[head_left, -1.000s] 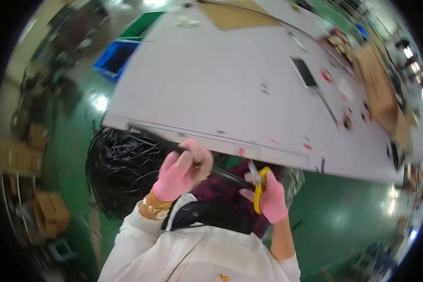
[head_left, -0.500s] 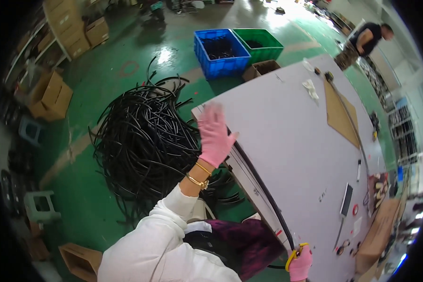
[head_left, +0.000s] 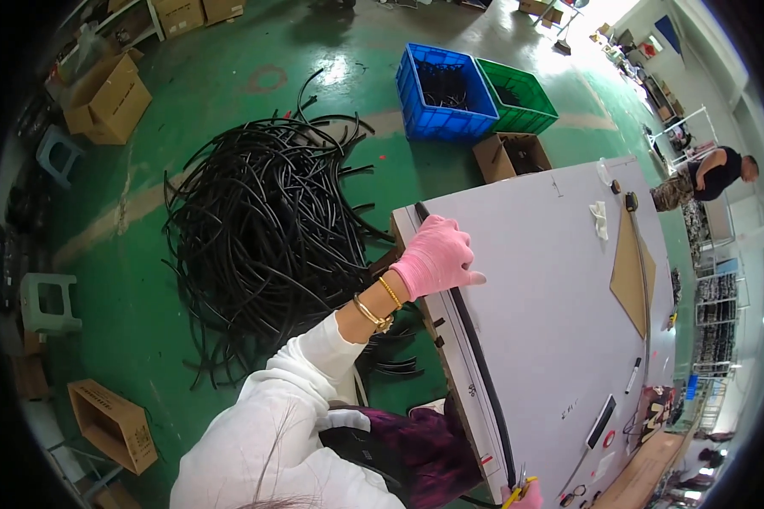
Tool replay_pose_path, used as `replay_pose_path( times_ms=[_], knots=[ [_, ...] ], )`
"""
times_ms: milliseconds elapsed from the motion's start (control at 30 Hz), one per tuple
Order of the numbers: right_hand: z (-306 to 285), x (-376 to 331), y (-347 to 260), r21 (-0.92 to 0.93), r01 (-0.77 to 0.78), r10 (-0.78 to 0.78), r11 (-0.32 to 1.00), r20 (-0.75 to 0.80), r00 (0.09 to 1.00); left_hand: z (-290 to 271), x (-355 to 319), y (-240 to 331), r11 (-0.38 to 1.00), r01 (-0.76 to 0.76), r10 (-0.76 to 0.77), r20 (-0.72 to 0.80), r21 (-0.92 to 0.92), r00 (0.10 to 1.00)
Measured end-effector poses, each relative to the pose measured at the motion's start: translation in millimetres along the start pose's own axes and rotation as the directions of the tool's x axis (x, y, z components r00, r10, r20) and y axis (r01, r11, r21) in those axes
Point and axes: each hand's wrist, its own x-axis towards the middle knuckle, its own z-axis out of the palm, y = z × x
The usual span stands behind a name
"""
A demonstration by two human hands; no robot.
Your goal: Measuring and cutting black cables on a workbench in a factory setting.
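Note:
A long black rubber tube (head_left: 486, 379) lies along the near left edge of the white-topped table (head_left: 535, 297). My left hand (head_left: 437, 257), in a pink glove, is over its far part with the fingers curled round it and the thumb sticking out; the tube's far end shows just past the fingers. At the bottom edge my right hand (head_left: 530, 495), also pink-gloved and partly cut off, grips yellow-handled scissors (head_left: 518, 489). Their blades stand beside the tube's near part, and whether they touch it I cannot tell. A black length runs below the table edge there.
A big heap of black tubes (head_left: 263, 229) covers the floor at left. Beyond the table stand a blue crate (head_left: 446, 119), a green crate (head_left: 530, 117) and a carton (head_left: 492, 161). On the table lie a brown board (head_left: 628, 276) and a marker (head_left: 633, 375). A person (head_left: 717, 174) stands far right.
My left hand, stretched out flat and blurred before, has curled its fingers onto the tube. The whole view has shifted, and the right hand with the scissors sits lower in it.

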Motion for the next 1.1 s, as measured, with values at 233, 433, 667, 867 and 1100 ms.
replay_pose_path(
  times_ms=[233,433,667,867,1100],
  knots=[
    [-13.2,-4.2,-11.0,-0.078,0.021,-0.022,0.997,-0.003,1.000,0.5,0.1,-3.0,0.999,0.012,-0.013,0.011,0.032,1.000],
    [-21.0,-1.5,-28.4,-0.064,-0.065,0.066,0.996,0.026,0.997,0.7,0.2,-5.5,1.000,0.004,-0.003,-0.025,0.025,1.000],
    [-13.4,-4.5,-5.4,-0.075,0.000,-0.006,0.997,-0.070,0.998,0.9,-1.1,-4.4,1.000,-0.001,0.002,-0.032,0.012,0.999],
    [-24.8,4.0,-18.7,-0.018,-0.004,0.003,1.000,-0.066,0.998,3.9,-1.0,-3.1,1.000,-0.011,0.011,-0.067,-0.001,0.998],
    [-29.4,6.6,-23.4,-0.047,0.067,-0.071,0.997,-0.085,0.994,3.7,-4.1,-6.8,1.000,-0.031,0.031,-0.095,0.006,0.995]
  ],
)
